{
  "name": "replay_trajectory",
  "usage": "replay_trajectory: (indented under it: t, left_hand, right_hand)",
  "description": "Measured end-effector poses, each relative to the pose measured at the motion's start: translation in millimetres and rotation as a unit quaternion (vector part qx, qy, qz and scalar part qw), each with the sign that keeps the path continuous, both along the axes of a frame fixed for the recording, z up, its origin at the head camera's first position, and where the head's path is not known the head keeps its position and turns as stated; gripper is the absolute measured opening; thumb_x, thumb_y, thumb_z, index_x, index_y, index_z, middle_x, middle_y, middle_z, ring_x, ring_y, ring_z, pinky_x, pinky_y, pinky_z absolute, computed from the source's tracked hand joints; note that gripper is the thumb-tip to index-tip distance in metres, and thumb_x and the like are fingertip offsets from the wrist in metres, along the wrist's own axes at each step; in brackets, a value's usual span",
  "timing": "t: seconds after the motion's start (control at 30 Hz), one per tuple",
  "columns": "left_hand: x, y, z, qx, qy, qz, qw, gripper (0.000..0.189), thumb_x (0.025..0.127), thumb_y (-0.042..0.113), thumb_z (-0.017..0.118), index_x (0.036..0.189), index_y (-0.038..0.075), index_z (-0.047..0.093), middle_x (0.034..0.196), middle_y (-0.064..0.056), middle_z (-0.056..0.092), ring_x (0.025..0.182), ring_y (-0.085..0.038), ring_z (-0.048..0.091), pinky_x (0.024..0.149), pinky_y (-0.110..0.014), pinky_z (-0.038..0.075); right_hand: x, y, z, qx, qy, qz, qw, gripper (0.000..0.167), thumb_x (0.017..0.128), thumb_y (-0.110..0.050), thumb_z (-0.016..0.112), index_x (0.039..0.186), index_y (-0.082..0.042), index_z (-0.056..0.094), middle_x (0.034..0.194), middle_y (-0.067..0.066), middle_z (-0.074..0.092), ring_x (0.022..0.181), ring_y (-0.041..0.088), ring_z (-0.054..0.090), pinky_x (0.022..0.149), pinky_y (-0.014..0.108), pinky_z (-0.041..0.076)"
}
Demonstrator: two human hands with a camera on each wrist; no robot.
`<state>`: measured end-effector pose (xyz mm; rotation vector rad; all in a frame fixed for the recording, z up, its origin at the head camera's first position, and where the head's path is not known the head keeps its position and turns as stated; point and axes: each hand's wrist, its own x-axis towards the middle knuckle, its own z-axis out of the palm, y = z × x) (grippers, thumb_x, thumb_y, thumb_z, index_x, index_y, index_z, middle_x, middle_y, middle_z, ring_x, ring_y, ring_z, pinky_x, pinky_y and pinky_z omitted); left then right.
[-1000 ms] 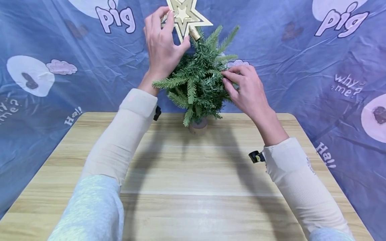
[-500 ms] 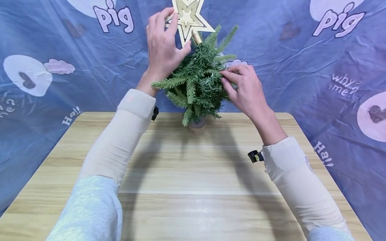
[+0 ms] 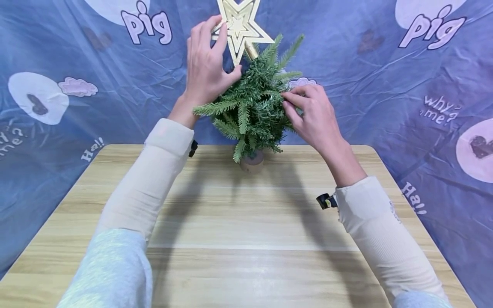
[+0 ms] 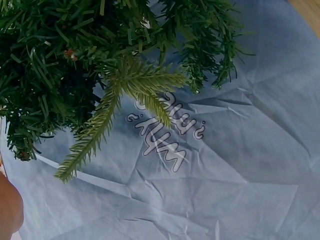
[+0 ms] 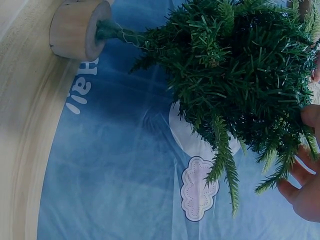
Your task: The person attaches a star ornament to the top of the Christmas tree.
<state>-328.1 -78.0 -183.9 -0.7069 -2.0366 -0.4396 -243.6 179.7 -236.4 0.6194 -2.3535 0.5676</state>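
Note:
A small artificial Christmas tree stands upright on a round wooden base at the table's far edge. At its tip sits a gold star topper, leaning left, its gold tube meeting the top greenery. My left hand grips the star's left side, thumb by the lowest point and fingers at the left point. On the tree's right side, my right hand pinches a branch between thumb and fingertips. The right wrist view shows those fingers among lighter green sprigs.
The wooden table spreads out in front of the tree, with both forearms above it. A blue printed cloth hangs close behind the tree and along both sides. Small black devices are strapped at the wrists.
My left hand and the star have come down a little and slightly right, so the tube sits lower at the tree's tip. My right hand has stayed on the branch.

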Motion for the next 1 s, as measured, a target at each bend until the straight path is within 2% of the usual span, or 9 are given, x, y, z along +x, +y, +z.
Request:
replay_trajectory:
  t: [0.17,0.4,0.83,1.0]
  left_hand:
    - [0.2,-1.6,-2.0,-0.007,0.015,-0.014,0.9998,0.074,0.084,0.03,0.077,0.143,-0.006,0.051,0.15,-0.02,0.044,0.134,-0.033,0.038,0.112,-0.036,0.028]
    - [1.5,-2.2,-2.7,-0.015,0.049,-0.016,0.9985,0.074,0.085,0.032,0.074,0.143,-0.008,0.05,0.149,-0.023,0.046,0.133,-0.036,0.039,0.111,-0.036,0.028]
    - [3.5,-2.4,-2.6,-0.033,0.069,-0.022,0.9968,0.072,0.089,0.032,0.071,0.144,-0.009,0.047,0.149,-0.023,0.045,0.134,-0.036,0.039,0.114,-0.036,0.026]
    - [3.2,-4.0,-4.7,-0.036,0.08,-0.032,0.9956,0.072,0.086,0.028,0.074,0.143,-0.009,0.048,0.148,-0.024,0.046,0.132,-0.037,0.04,0.113,-0.036,0.028]
  right_hand:
    - [0.5,-0.5,-1.0,0.002,0.001,-0.001,1.0,0.028,0.101,-0.016,0.062,0.124,-0.003,0.072,0.121,0.015,0.067,0.116,0.036,0.052,0.095,0.048,0.043]
    - [2.0,-2.8,0.5,0.016,0.008,-0.016,0.9997,0.028,0.101,-0.018,0.062,0.123,-0.005,0.073,0.119,0.014,0.068,0.112,0.037,0.054,0.092,0.049,0.044]
    - [3.8,-3.9,1.0,0.011,0.004,-0.021,0.9997,0.028,0.101,-0.017,0.062,0.123,-0.005,0.073,0.119,0.014,0.068,0.111,0.037,0.053,0.089,0.048,0.043]
    - [3.2,-5.0,0.1,0.009,0.007,-0.018,0.9998,0.028,0.101,-0.017,0.061,0.123,-0.005,0.073,0.118,0.014,0.069,0.109,0.037,0.054,0.088,0.048,0.043]
